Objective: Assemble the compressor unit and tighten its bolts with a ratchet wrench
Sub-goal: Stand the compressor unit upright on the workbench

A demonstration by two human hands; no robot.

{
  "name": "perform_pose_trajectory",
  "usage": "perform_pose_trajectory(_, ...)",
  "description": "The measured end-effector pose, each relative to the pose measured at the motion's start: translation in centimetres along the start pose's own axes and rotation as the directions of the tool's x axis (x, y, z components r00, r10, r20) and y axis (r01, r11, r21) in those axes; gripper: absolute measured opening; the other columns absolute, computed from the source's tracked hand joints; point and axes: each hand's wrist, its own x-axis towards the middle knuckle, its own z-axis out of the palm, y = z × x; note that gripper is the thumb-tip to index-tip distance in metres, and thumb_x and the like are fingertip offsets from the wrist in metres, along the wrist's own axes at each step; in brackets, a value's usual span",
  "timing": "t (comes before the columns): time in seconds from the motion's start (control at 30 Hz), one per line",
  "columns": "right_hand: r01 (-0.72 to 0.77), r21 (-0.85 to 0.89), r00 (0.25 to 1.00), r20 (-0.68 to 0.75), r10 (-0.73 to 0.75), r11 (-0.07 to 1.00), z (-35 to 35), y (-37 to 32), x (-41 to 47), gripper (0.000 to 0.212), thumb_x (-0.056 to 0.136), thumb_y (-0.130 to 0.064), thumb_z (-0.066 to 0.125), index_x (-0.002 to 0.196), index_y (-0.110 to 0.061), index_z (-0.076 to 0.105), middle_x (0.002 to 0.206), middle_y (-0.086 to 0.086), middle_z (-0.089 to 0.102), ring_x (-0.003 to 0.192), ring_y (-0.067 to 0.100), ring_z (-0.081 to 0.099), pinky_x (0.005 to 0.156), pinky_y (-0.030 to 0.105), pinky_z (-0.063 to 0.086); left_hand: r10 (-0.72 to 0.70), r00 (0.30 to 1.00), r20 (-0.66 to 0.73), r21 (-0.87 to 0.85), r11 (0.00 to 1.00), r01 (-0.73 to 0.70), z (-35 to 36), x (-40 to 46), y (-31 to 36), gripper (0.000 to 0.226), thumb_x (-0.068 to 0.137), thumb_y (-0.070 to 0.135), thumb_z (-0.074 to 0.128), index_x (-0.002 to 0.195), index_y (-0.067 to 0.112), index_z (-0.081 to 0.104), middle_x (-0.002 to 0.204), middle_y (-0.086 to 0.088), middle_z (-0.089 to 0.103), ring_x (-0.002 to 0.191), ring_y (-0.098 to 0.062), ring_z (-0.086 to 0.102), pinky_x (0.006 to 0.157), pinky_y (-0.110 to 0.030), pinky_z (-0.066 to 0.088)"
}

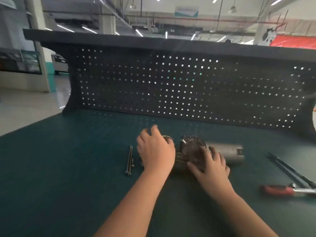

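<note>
Now both hands, left hand (156, 149) and right hand (211, 164), on compressor (222, 152).

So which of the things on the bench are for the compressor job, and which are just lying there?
For the job:
- compressor body, under the right hand
- metal ring part, under the left hand
- long bolts
- red-handled ratchet wrench

Lying about:
- black long-handled tool

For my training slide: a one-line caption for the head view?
Left hand over a ring-shaped part, right hand on the compressor; long bolts and ratchet wrench lie alongside.

Left grip (156, 149) palm down with fingers curled, right grip (211, 164) palm down, fingers spread
</note>
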Motion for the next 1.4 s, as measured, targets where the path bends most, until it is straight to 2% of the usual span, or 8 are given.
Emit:
perform_pose_trajectory(0.1,0.017,0.161,0.997,0.071,-0.029,0.987,0.7,1.4,-0.1,0.06,0.092,-0.043,0.057,0.145,-0.024,0.037,0.155,0.001,0.025,0.142,0.022,0.016,0.115,0.035,0.017,-0.25,0.967,0.042,-0.006,0.968,0.251,1.0,1.0,-2.2,0.054,0.099,0.034,0.051,0.143,0.007,0.036,0.14,-0.019,0.046,0.127,-0.033,0.047,0.101,-0.04,0.041)
perform_pose_trajectory(0.37,0.05,0.344,0.999,-0.012,-0.048,0.938,1.3,2.0,0.1,0.049,0.091,-0.015,0.06,0.139,-0.016,0.048,0.139,-0.006,0.047,0.129,0.009,0.041,0.089,-0.008,0.012,-0.278,0.96,0.04,-0.158,0.947,0.281,1.4,1.9,-6.0,0.027,0.086,0.04,0.069,0.091,0.014,0.061,0.101,-0.013,0.068,0.097,-0.031,0.063,0.073,-0.028,0.043)
perform_pose_trajectory(0.6,-0.05,0.609,0.998,0.007,0.058,0.792,0.4,2.4,-0.2,0.053,0.087,-0.023,0.063,0.13,-0.046,0.042,0.101,-0.042,0.052,0.09,-0.035,0.043,0.072,-0.008,0.032,-0.192,0.981,-0.043,-0.098,0.978,0.187,1.6,1.4,-5.5,0.039,0.089,0.043,0.065,0.089,0.004,0.07,0.085,-0.015,0.07,0.089,-0.036,0.063,0.073,-0.037,0.05)
perform_pose_trajectory(0.77,-0.048,0.696,0.999,0.034,0.034,0.716,0.2,1.9,-0.5,0.04,0.093,-0.023,0.058,0.119,-0.05,0.042,0.109,-0.041,0.052,0.099,-0.031,0.044,0.078,-0.007,0.031,-0.253,0.962,-0.107,-0.383,0.903,0.195,-0.5,2.0,-5.0,0.029,0.088,0.045,0.066,0.074,0.019,0.066,0.07,0.005,0.065,0.077,-0.023,0.064,0.066,-0.03,0.044)
perform_pose_trajectory(0.93,0.057,0.812,0.974,-0.172,0.146,0.581,-0.5,0.5,-1.2,0.033,0.09,-0.068,0.033,0.113,-0.055,0.052,0.119,-0.036,0.052,0.123,-0.003,0.043,0.103,0.018,0.03,-0.23,0.968,-0.103,-0.571,0.81,0.132,0.1,-0.5,-1.4,0.024,0.088,0.039,0.067,0.07,0.024,0.066,0.071,0.01,0.067,0.073,-0.009,0.064,0.063,-0.02,0.046)
perform_pose_trajectory(1.1,0.19,0.919,0.904,-0.301,0.305,0.345,-1.5,0.6,-1.4,0.028,0.084,-0.042,0.063,0.111,-0.033,0.061,0.102,-0.025,0.068,0.095,-0.009,0.063,0.075,0.005,0.046,-0.075,0.992,-0.1,-0.538,0.843,0.009,2.9,-5.3,1.8,0.031,0.086,0.042,0.066,0.103,0.017,0.072,0.083,0.012,0.072,0.079,0.001,0.065,0.066,0.001,0.038)
perform_pose_trajectory(1.27,0.06,0.99,0.833,-0.121,0.54,0.131,-3.4,3.6,0.4,0.011,0.086,-0.035,0.068,0.087,-0.027,0.076,0.089,-0.006,0.074,0.079,0.004,0.069,0.069,0.027,0.056,0.265,0.951,0.158,-0.532,0.835,-0.145,3.0,-6.3,2.3,0.035,0.087,0.036,0.07,0.109,0.053,0.05,0.092,0.04,0.063,0.096,0.023,0.056,0.08,0.003,0.037)
perform_pose_trajectory(1.4,0.02,0.999,0.728,-0.048,0.684,0.049,-4.5,6.0,1.4,0.018,0.074,-0.042,0.072,0.072,-0.025,0.076,0.076,-0.008,0.073,0.077,0.009,0.069,0.082,0.038,0.056,0.302,0.915,0.268,-0.44,0.883,-0.163,3.8,-6.2,1.7,0.068,0.089,0.035,0.068,0.148,0.03,0.035,0.14,0.019,0.049,0.128,0.009,0.042,0.104,-0.006,0.029)
